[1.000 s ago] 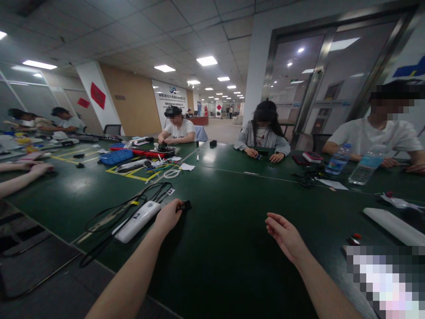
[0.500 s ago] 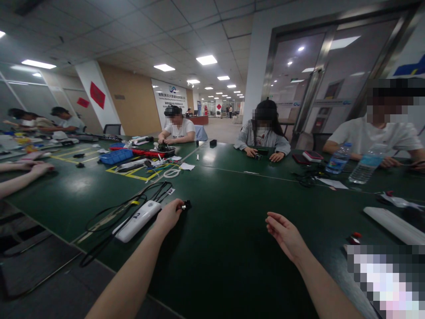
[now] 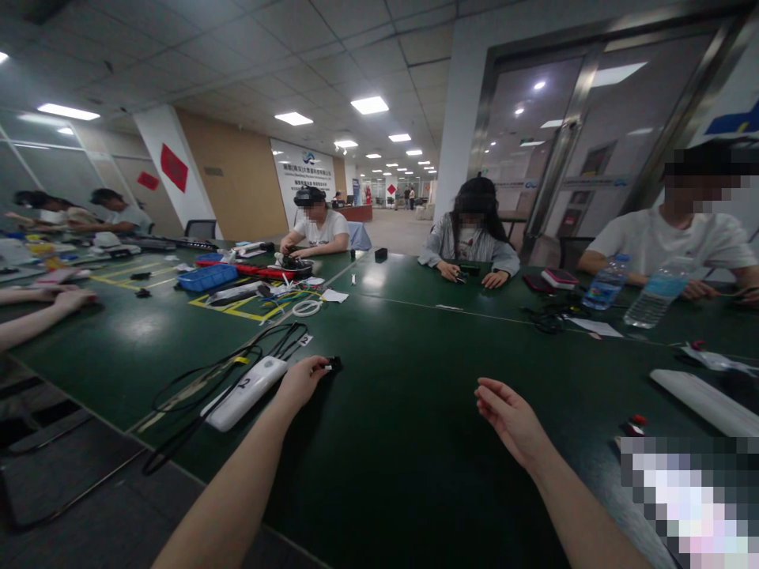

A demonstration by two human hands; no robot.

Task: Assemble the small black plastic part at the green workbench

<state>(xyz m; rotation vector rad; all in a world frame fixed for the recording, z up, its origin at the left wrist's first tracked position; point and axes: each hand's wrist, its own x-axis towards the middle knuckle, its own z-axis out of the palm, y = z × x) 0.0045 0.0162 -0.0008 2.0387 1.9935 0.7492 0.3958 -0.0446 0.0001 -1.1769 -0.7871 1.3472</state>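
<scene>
Left of centre in the head view, the left hand [image 3: 303, 382] has its thumb and fingers closed on the near end of a small dark object [image 3: 335, 364], at or just above the green tabletop [image 3: 403, 450]. Grip firmness cannot be told. The far end of the object projects past the fingertips and is unsupported; a light or off-centre pinch could let it swivel, tip or drop. Being dark on a dark surface, a dropped part would be hard to locate.

Just beside the left hand and wrist lies a white unit [image 3: 246, 393] marked "2". A backward or leftward sweep of the wrist could push it. Black cables [image 3: 195, 379] loop around it; a forearm or finger catching a loop could drag both.

The right hand [image 3: 504, 415] is well apart from the object. Its fingers are loosely curled and close together, with nothing visible between them; it gives no support if the pinch fails. A red-topped item [image 3: 636, 424] lies to its right; a wide outward swing could strike it.
</scene>
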